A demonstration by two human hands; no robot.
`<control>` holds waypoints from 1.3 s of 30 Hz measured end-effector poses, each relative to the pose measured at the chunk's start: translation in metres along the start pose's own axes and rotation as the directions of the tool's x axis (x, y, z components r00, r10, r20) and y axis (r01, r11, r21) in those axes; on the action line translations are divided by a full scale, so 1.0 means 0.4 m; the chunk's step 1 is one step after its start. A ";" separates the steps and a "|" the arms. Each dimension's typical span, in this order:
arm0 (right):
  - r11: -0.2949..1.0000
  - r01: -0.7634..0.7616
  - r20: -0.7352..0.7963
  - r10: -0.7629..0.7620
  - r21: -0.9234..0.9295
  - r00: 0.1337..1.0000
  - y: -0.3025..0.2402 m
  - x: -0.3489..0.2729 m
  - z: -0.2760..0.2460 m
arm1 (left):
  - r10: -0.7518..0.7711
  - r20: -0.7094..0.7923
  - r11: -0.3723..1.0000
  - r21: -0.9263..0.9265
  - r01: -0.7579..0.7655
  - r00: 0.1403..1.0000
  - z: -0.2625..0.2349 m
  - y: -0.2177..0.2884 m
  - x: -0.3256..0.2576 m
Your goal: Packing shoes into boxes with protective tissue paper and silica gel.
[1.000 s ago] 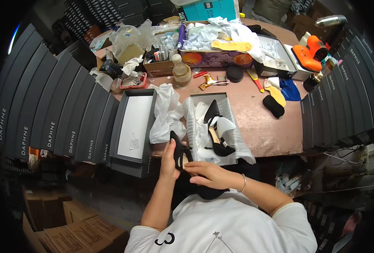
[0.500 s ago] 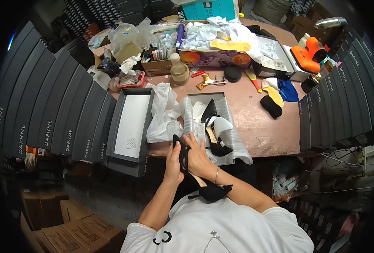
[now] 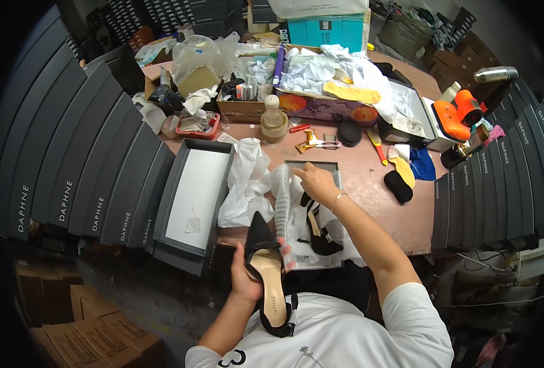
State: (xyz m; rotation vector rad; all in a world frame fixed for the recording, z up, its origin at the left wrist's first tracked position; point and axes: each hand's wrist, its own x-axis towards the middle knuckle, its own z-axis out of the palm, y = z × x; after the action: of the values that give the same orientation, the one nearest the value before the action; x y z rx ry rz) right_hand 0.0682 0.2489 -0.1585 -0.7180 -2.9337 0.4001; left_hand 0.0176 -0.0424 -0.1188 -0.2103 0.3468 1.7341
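A black pointed high-heeled shoe [image 3: 269, 277] with a beige insole is in my left hand [image 3: 242, 279], toe pointing away and insole facing up. My fingers wrap its middle, close to my chest. My right hand [image 3: 318, 185] reaches over the far end of an open grey shoebox [image 3: 330, 165], its fingers bent together above the white wrapping. Whatever they pinch, if anything, is too small to make out. Inside that box lies the matching black shoe [image 3: 324, 242], partly under my right forearm, among white paper and foam wrap [image 3: 281, 208].
Crumpled white tissue [image 3: 245, 184] lies beside an empty grey box part [image 3: 192, 193]. Grey shoebox stacks [image 3: 109, 165] [image 3: 496, 184] wall both sides. Behind are a bottle in a tape roll [image 3: 273, 119], a black round tin [image 3: 349, 133], a brush [image 3: 376, 146] and a paper-filled carton [image 3: 321, 107].
My right hand has left the shoe and moved out over the box. In my left hand the shoe has turned, its insole now facing up. The view has shifted slightly.
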 end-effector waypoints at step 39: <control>0.903 0.159 -0.223 -0.072 0.399 0.972 -0.278 -0.371 -0.111 | 0.110 -0.102 0.892 0.450 -0.053 0.989 0.018 -0.096 0.040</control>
State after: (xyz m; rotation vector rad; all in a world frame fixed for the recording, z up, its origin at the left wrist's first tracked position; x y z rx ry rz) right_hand 0.1573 0.0949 -0.0898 -0.4872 -2.5535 0.8495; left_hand 0.0526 -0.0190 -0.1216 0.0331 0.8453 1.6772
